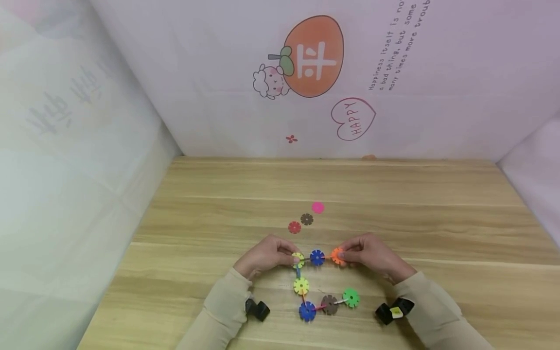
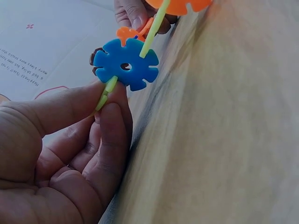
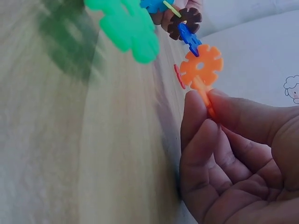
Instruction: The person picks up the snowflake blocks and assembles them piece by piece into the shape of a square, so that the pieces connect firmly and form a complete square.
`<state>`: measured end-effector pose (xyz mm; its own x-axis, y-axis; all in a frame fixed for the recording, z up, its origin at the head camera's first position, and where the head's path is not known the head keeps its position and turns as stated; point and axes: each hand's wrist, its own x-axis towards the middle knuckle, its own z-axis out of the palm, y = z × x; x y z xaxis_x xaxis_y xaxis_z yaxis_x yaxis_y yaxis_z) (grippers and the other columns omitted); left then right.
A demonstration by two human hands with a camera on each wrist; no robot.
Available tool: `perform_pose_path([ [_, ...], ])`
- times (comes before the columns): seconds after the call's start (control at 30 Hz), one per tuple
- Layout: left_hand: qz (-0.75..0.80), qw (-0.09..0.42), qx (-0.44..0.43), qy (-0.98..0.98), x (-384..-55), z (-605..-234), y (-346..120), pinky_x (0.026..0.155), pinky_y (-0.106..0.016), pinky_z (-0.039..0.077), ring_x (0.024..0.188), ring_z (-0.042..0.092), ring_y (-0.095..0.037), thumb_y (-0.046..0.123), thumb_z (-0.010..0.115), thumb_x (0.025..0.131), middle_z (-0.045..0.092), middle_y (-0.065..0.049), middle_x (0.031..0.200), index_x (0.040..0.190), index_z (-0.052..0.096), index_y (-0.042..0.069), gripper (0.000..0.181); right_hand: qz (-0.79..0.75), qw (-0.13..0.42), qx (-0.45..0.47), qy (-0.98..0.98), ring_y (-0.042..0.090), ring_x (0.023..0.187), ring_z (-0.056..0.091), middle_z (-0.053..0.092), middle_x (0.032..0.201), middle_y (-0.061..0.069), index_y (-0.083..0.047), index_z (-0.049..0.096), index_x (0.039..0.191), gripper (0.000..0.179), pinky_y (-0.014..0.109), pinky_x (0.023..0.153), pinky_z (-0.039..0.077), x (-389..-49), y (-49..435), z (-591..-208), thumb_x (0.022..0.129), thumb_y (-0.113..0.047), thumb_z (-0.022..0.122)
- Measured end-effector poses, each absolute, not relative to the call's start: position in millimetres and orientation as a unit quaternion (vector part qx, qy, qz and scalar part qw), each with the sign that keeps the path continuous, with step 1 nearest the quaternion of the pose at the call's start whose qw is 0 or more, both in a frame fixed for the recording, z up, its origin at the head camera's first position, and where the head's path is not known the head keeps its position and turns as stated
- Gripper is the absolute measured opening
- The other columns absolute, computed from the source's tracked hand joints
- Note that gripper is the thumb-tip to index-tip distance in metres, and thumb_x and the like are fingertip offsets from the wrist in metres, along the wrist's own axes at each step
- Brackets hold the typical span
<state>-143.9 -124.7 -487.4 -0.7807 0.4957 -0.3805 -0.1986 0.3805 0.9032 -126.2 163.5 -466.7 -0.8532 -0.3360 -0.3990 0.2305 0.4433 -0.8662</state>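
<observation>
While the left hand (image 1: 270, 253) pinches one corner of a chain of notched discs (image 1: 304, 290), the right hand (image 1: 369, 251) pinches the end of the same run, thumb against fingers in each grip. Clamped in the left grip is a yellow disc (image 1: 301, 256); clamped in the right is an orange disc (image 1: 335, 254). Between them lies a blue disc (image 1: 317, 261), joined to the yellow by a brown one on edge and to the orange by another orange one on edge.

From the left hand the chain runs toward the person through a second yellow disc (image 1: 297, 287) to a lower blue disc (image 1: 307, 315), then turns right through a brown disc (image 1: 329, 308) and ends in a green disc (image 1: 347, 296), near the right hand but apart from it. Coloured discs on edge link these too.

Farther out on the wooden surface (image 1: 437, 218), a red disc (image 1: 294, 230), a dark brown disc (image 1: 307, 222) and a pink disc (image 1: 318, 207) form a slanting row. Behind stands a printed sheet (image 1: 210, 97).
</observation>
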Motion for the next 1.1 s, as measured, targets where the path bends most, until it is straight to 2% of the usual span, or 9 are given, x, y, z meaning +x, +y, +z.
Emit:
perform_pose_path([
  [0.67, 0.549, 0.318, 0.097, 0.767, -143, -485, -124, 0.075, -0.025, 0.052, 0.082, 0.062, -0.013, 0.012, 0.077, 0.084, 0.073, -0.006, 0.101, 0.104, 0.074, 0.002, 0.022, -0.518, 0.264, -0.028, 0.813, 0.018, 0.079, 0.070, 0.074, 0.086, 0.009, 0.007, 0.069, 0.107, 0.020, 0.030, 0.071, 0.059, -123, 156, -464, 0.092, -0.006, 0.065],
  [0.8, 0.548, 0.321, 0.097, 0.766, -144, -485, -123, 0.074, -0.025, 0.052, 0.082, 0.062, -0.013, 0.012, 0.077, 0.084, 0.073, -0.004, 0.097, 0.104, 0.074, 0.003, 0.022, -0.516, 0.269, -0.051, 0.811, 0.019, 0.080, 0.070, 0.074, 0.088, 0.009, 0.004, 0.070, 0.106, 0.022, 0.030, 0.072, 0.059, -125, 162, -465, 0.092, -0.013, 0.068],
  [0.9, 0.547, 0.325, 0.096, 0.765, -145, -485, -123, 0.076, -0.026, 0.052, 0.083, 0.062, -0.014, 0.014, 0.077, 0.085, 0.072, -0.003, 0.097, 0.104, 0.074, 0.005, 0.021, -0.500, 0.275, -0.065, 0.819, 0.020, 0.084, 0.068, 0.074, 0.093, 0.006, -0.001, 0.072, 0.107, 0.030, 0.032, 0.075, 0.058, -128, 169, -464, 0.091, -0.026, 0.071],
  [1.0, 0.543, 0.328, 0.097, 0.767, -144, -485, -124, 0.076, -0.026, 0.052, 0.084, 0.063, -0.014, 0.014, 0.076, 0.085, 0.072, -0.002, 0.099, 0.104, 0.074, 0.006, 0.020, -0.482, 0.276, -0.060, 0.829, 0.018, 0.087, 0.066, 0.072, 0.098, 0.004, -0.006, 0.073, 0.110, 0.038, 0.032, 0.078, 0.056, -131, 173, -461, 0.092, -0.039, 0.068],
  [1.1, 0.539, 0.326, 0.100, 0.770, -143, -483, -125, 0.077, -0.026, 0.052, 0.084, 0.063, -0.013, 0.014, 0.076, 0.085, 0.072, -0.003, 0.100, 0.104, 0.074, 0.005, 0.021, -0.478, 0.276, -0.057, 0.832, 0.018, 0.091, 0.066, 0.072, 0.103, 0.005, -0.004, 0.070, 0.117, 0.044, 0.031, 0.081, 0.056, -135, 175, -458, 0.096, -0.041, 0.062],
])
